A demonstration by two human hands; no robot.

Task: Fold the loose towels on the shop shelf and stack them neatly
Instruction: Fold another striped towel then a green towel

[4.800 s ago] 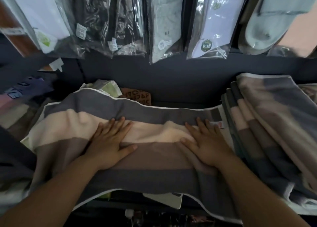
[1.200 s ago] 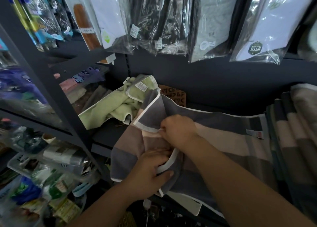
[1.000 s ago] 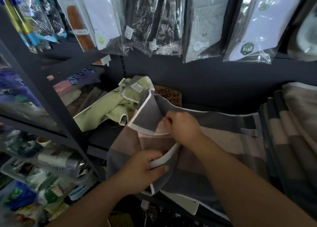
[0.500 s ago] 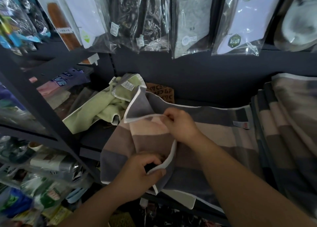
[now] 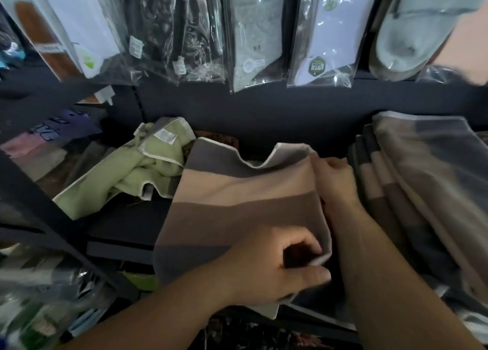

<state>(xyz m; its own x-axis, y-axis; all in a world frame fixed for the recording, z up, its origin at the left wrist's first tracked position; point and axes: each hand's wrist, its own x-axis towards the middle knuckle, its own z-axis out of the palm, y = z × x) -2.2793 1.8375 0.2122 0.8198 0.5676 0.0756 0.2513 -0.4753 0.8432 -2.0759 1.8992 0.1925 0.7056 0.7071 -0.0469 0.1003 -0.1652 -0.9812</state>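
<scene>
Dark shelf, doubled towel in grey, peach, brown bands, white-edged.

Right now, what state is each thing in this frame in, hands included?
striped towel: folded over, far edge rippled, held at its right side.
left grip: pinches the striped towel's near white-edged corner.
right grip: holds the striped towel's far right edge.
green towel: loose, crumpled on the shelf.
towel stack: folded, piled at the right.
sock packets: bagged, hanging above.
</scene>
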